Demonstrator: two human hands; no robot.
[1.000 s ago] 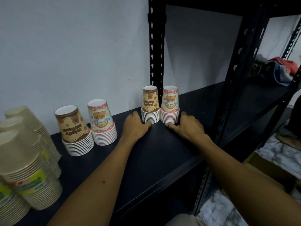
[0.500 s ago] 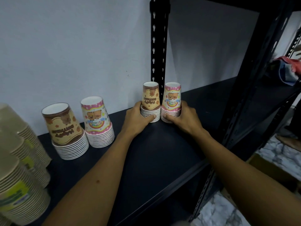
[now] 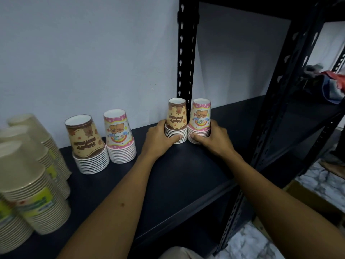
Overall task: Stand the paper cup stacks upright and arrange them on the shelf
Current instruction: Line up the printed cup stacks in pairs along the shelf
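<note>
Two short stacks of upturned party cups stand side by side at the back of the dark shelf (image 3: 186,169), by the black upright post. My left hand (image 3: 160,137) grips the rims of the brown stack (image 3: 177,116). My right hand (image 3: 212,137) grips the rims of the pink stack (image 3: 201,114). Further left stand a second brown stack (image 3: 85,141) and a second pink stack (image 3: 118,133), both upright and untouched.
Several tall stacks of plain beige cups (image 3: 28,174) crowd the shelf's left end. The black post (image 3: 185,53) rises right behind the held stacks. A neighbouring shelf at right holds bundled cloth (image 3: 328,85). A cardboard box (image 3: 317,202) sits on the marble floor.
Both hands slid forward from the shelf surface and closed round the bases of the two stacks. The stacks sit a little further back toward the post.
</note>
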